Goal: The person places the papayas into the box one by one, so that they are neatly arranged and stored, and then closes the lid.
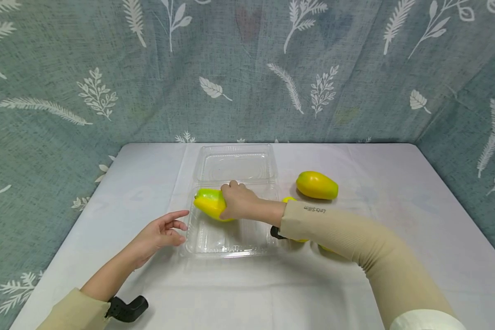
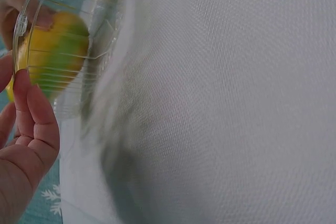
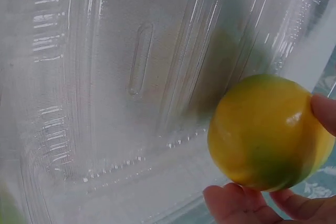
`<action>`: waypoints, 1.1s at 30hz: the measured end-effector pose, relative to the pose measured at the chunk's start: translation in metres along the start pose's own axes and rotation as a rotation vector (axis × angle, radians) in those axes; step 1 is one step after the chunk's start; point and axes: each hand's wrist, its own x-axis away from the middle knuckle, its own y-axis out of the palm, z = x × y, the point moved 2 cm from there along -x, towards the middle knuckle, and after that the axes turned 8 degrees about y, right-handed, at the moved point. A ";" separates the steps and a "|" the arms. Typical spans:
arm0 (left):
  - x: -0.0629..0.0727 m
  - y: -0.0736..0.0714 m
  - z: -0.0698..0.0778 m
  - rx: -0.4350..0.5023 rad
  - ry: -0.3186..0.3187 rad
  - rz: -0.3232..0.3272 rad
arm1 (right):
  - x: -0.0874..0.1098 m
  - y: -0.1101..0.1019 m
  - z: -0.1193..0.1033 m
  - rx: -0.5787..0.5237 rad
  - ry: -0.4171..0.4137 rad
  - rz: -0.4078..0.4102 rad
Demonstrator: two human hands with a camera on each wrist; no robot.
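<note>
My right hand point(image 1: 240, 201) grips a yellow-green papaya point(image 1: 209, 204) over the left part of a clear plastic clamshell box point(image 1: 231, 250). In the right wrist view, fingers and thumb hold the papaya point(image 3: 265, 140) from opposite sides, above the ribbed box floor point(image 3: 115, 124). The left hand point(image 1: 162, 234) is at the box's left edge, fingers loosely bent and thumb apart from them. Its fingertips show right at the clear rim in the left wrist view, where the papaya point(image 2: 60, 51) appears through the ribbed wall.
The box's lid point(image 1: 236, 166) lies folded back behind it. Another papaya point(image 1: 316, 185) rests to the right on the white-covered table point(image 1: 379, 183). More yellow fruit point(image 1: 289, 199) is partly hidden beneath the right sleeve point(image 1: 334, 224). A leaf-patterned cloth point(image 1: 247, 91) hangs behind.
</note>
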 end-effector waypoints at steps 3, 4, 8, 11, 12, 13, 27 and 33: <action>0.000 0.000 0.001 -0.001 0.004 -0.003 | -0.001 0.000 0.000 0.009 0.006 -0.007; 0.000 0.000 0.001 0.000 0.007 -0.004 | -0.001 0.000 0.000 0.009 0.007 -0.009; 0.001 0.000 0.003 -0.001 0.011 -0.005 | -0.001 -0.001 0.001 0.011 0.006 -0.013; 0.000 0.000 0.003 0.000 0.011 -0.004 | 0.000 -0.001 0.001 0.013 0.003 -0.018; 0.000 0.000 0.003 0.000 0.012 -0.004 | 0.000 -0.001 0.001 0.014 0.003 -0.019; 0.001 0.000 0.003 0.000 0.014 -0.005 | 0.000 -0.001 0.001 0.017 0.003 -0.020; 0.002 0.001 0.003 -0.006 0.004 -0.005 | 0.002 -0.008 0.000 0.002 -0.010 -0.043; 0.001 0.001 0.003 -0.011 0.000 -0.001 | 0.002 -0.025 0.003 -0.067 -0.008 -0.072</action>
